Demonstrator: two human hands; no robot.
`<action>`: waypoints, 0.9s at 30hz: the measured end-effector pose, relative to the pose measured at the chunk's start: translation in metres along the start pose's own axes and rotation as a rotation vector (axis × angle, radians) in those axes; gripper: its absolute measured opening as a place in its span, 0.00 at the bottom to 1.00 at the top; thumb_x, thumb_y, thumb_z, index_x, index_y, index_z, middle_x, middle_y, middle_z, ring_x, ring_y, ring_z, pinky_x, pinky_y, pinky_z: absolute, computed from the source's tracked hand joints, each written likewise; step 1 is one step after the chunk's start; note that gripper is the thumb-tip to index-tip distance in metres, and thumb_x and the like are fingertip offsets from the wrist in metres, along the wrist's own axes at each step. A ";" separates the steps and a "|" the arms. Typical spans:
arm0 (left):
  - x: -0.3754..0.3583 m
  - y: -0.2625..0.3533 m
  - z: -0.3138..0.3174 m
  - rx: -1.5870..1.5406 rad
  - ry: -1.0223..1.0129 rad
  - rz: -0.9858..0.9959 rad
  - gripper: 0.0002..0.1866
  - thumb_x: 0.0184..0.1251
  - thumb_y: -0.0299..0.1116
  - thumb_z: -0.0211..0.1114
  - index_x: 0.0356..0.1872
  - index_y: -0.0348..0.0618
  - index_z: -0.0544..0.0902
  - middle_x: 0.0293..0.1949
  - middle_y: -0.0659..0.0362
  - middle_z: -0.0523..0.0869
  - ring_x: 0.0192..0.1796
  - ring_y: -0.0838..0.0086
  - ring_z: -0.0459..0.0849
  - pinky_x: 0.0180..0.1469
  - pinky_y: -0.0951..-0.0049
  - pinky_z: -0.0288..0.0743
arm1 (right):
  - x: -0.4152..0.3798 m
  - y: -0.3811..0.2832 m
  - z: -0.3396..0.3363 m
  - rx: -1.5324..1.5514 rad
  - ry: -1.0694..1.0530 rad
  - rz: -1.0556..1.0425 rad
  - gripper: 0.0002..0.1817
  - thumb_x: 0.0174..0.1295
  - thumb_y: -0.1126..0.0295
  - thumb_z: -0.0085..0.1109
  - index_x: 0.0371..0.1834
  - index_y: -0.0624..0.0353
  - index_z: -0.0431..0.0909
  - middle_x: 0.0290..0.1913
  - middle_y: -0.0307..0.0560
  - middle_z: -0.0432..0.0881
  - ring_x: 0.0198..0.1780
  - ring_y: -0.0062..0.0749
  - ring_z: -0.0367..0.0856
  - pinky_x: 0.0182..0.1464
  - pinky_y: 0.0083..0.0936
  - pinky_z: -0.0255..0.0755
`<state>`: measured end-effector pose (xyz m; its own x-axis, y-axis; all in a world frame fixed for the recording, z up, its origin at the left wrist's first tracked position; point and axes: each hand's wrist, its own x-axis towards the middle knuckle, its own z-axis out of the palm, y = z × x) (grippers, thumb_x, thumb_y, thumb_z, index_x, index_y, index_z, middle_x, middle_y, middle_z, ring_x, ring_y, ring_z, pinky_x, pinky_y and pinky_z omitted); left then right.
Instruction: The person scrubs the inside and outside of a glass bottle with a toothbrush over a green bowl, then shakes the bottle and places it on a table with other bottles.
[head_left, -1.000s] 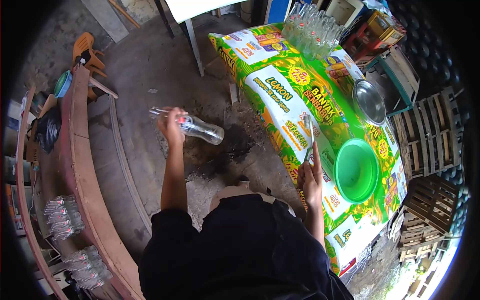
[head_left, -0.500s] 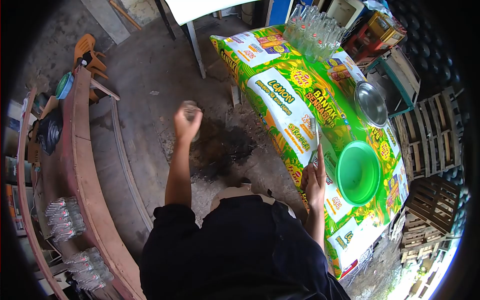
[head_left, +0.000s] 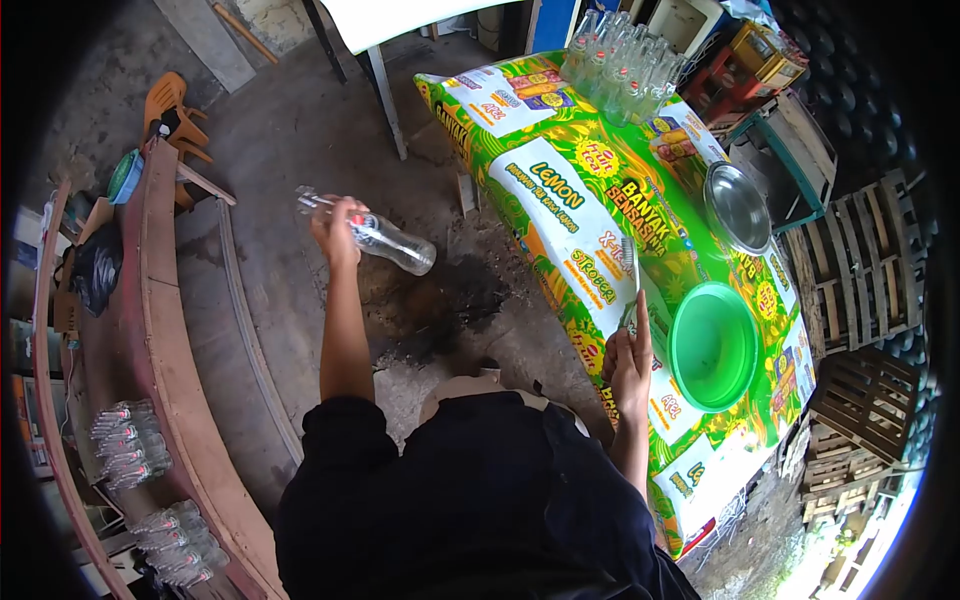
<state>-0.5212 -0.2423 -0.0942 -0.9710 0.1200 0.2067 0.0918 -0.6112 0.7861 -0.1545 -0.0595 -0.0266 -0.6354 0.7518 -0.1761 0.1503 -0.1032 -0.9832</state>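
Observation:
My left hand (head_left: 338,230) is wrapped round a clear glass bottle (head_left: 398,243), held in the air over the floor. The bottle lies nearly sideways, its neck pointing left and its base to the right, with a small red-and-white label near my fingers. My right hand (head_left: 628,368) grips a thin brush (head_left: 629,262) by its handle, bristled end up, beside the table edge. Right of that hand, a green plastic basin (head_left: 714,345) stands on the table. Behind it is a metal bowl (head_left: 740,208).
A bright green printed cover (head_left: 545,190) lies over the table. Several glass bottles (head_left: 620,70) stand at its far end. On the left, more bottles (head_left: 130,445) lie along a brown bench (head_left: 165,300). Wooden pallets (head_left: 865,270) are on the right, an orange chair (head_left: 172,105) at back left.
My left hand has moved slightly left and turned the bottle from end-on to sideways, so its whole length shows. The right hand with the brush has barely moved.

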 end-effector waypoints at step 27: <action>-0.016 0.047 0.087 -0.228 -0.055 -0.070 0.06 0.54 0.24 0.57 0.30 0.46 0.69 0.21 0.61 0.71 0.28 0.70 0.74 0.36 0.63 0.73 | -0.003 -0.009 -0.008 -0.010 0.012 -0.035 0.30 0.66 0.75 0.36 0.72 0.50 0.45 0.17 0.31 0.61 0.16 0.13 0.56 0.18 0.13 0.55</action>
<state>-0.4825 -0.2051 -0.0098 -0.9592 0.2071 0.1923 -0.0338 -0.7597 0.6494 -0.1476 -0.0557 -0.0165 -0.6317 0.7623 -0.1409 0.1360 -0.0700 -0.9882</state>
